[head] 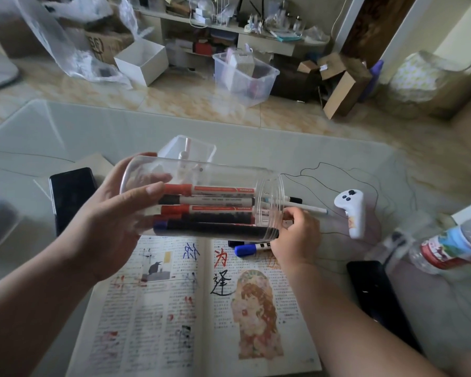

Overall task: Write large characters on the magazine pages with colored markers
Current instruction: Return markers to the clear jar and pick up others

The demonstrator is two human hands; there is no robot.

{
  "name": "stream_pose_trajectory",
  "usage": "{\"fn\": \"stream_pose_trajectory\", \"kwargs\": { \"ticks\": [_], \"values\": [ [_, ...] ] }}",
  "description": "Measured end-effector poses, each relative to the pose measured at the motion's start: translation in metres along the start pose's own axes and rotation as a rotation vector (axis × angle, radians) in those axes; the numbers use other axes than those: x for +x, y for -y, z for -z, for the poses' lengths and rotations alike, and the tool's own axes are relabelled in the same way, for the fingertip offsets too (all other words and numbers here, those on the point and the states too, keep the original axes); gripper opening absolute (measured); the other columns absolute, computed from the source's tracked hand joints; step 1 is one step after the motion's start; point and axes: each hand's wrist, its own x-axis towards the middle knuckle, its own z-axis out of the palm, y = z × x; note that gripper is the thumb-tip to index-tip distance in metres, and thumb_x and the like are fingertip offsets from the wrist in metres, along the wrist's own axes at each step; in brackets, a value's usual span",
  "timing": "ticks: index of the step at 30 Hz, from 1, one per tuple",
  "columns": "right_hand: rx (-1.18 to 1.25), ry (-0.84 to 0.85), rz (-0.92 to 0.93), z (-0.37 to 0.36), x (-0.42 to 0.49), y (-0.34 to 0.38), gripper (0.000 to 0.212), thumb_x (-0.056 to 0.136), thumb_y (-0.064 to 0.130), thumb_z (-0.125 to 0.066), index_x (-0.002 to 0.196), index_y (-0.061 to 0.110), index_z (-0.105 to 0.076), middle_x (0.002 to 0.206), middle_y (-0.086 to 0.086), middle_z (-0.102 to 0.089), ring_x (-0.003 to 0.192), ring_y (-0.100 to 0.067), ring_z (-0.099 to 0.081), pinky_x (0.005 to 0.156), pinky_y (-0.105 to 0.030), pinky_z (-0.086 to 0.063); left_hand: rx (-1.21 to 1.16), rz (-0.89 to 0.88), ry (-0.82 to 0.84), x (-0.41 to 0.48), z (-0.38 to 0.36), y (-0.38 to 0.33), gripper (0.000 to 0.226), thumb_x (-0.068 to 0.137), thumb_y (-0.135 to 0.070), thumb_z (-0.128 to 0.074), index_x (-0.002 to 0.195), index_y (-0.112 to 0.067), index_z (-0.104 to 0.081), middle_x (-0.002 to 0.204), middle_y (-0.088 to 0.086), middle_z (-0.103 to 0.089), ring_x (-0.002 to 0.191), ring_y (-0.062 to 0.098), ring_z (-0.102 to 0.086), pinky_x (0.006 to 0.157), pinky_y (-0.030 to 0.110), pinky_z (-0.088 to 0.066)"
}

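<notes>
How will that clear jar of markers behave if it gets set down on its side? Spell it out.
Probably rolls: the clear jar is round and the left hand holds it sideways. The markers lie loose inside and the mouth is open, so they would likely slide out if tipped. Its smooth wall may be slippery; it looks rigid.

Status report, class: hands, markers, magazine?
Left hand grips the marker jar, tipped sideways. Right hand curled at its mouth, grip unclear. Magazine open beneath, characters written. Blue marker loose on the page.
</notes>
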Motion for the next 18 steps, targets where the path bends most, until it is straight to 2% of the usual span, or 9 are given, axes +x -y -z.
{"fn": "stream_pose_trajectory", "kwargs": {
  "ticks": [3,6,8,10,12,13,15,17,18],
  "values": [
    [0.15,-0.061,-0.016,0.006,-0.001,0.004,0.041,0.087,0.049,-0.06,0.093,0.01,-0.072,0.091,-0.008,-0.072,0.091,-0.034,-0.063,0.079,-0.042,-0.05,0.018,0.004,-0.004,-0.001,-0.004,0.0,0.091,0.051,-0.037,-0.095,0.13,-0.017,-0.055,0.12,0.016,-0.06,0.104,0.042,-0.069,0.071,0.04,-0.06],
    [0.515,-0.055,-0.218,0.031,-0.006,0.022,0.032,0.089,0.045,-0.058,0.095,0.015,-0.066,0.093,-0.004,-0.07,0.094,-0.03,-0.067,0.084,-0.045,-0.055,0.031,-0.012,0.001,-0.003,-0.009,0.001,0.086,0.058,-0.028,-0.091,0.134,-0.018,-0.053,0.116,0.011,-0.064,0.106,0.044,-0.069,0.084,0.05,-0.06],
    [0.883,0.238,-0.52,0.05,-0.01,0.041,0.035,0.094,0.044,-0.056,0.108,0.013,-0.066,0.102,-0.016,-0.072,0.1,-0.037,-0.068,0.09,-0.058,-0.056,0.082,-0.06,0.038,-0.004,-0.013,0.0,0.086,0.06,-0.026,-0.089,0.138,-0.02,-0.051,0.118,0.008,-0.066,0.108,0.041,-0.068,0.086,0.048,-0.059],
    [1.151,0.641,-0.742,0.063,-0.019,0.054,0.032,0.103,0.039,-0.049,0.111,0.018,-0.071,0.114,-0.022,-0.07,0.108,-0.043,-0.065,0.1,-0.067,-0.047,0.367,-0.178,0.12,-0.008,-0.023,-0.008,0.09,0.062,-0.032,-0.09,0.142,-0.03,-0.049,0.125,0.002,-0.066,0.111,0.029,-0.069,0.089,0.04,-0.059],
    [1.276,0.89,-0.651,0.067,-0.028,0.058,0.027,0.102,0.023,-0.053,0.102,0.034,-0.078,0.127,-0.016,-0.066,0.123,-0.037,-0.06,0.109,-0.062,-0.042,0.904,-0.437,0.213,-0.01,-0.036,-0.021,0.099,0.063,-0.048,-0.091,0.148,-0.037,-0.043,0.139,-0.007,-0.055,0.119,0.006,-0.062,0.093,0.019,-0.054],
    [1.301,0.945,-0.64,0.065,-0.029,0.056,0.033,0.098,0.017,-0.056,0.105,0.042,-0.077,0.136,-0.013,-0.06,0.132,-0.035,-0.054,0.113,-0.058,-0.04,1.079,-0.562,0.274,-0.01,-0.044,-0.027,0.101,0.063,-0.055,-0.087,0.15,-0.037,-0.04,0.144,-0.008,-0.048,0.122,-0.002,-0.056,0.093,0.009,-0.049],
    [1.359,0.951,-0.673,0.06,-0.028,0.048,0.042,0.096,0.013,-0.057,0.117,0.048,-0.071,0.146,-0.014,-0.055,0.14,-0.036,-0.047,0.116,-0.058,-0.035,1.192,-0.637,0.397,-0.011,-0.06,-0.039,0.099,0.065,-0.062,-0.08,0.152,-0.041,-0.036,0.149,-0.009,-0.039,0.125,-0.003,-0.052,0.092,0.003,-0.045],
    [1.563,0.949,-0.792,0.06,-0.025,0.045,0.036,0.101,0.011,-0.051,0.13,0.025,-0.067,0.145,-0.026,-0.052,0.139,-0.048,-0.043,0.113,-0.069,-0.031,1.2,-0.637,0.458,-0.012,-0.07,-0.045,0.097,0.067,-0.065,-0.079,0.151,-0.049,-0.032,0.149,-0.013,-0.036,0.125,0.004,-0.055,0.089,0.014,-0.054],
    [1.642,0.962,-0.763,0.061,-0.026,0.047,0.036,0.104,0.013,-0.046,0.137,0.009,-0.058,0.145,-0.032,-0.048,0.137,-0.054,-0.042,0.112,-0.073,-0.028,1.202,-0.623,0.472,-0.011,-0.072,-0.046,0.097,0.068,-0.064,-0.08,0.151,-0.05,-0.032,0.148,-0.014,-0.036,0.126,0.008,-0.055,0.089,0.021,-0.057]
  ]
}}
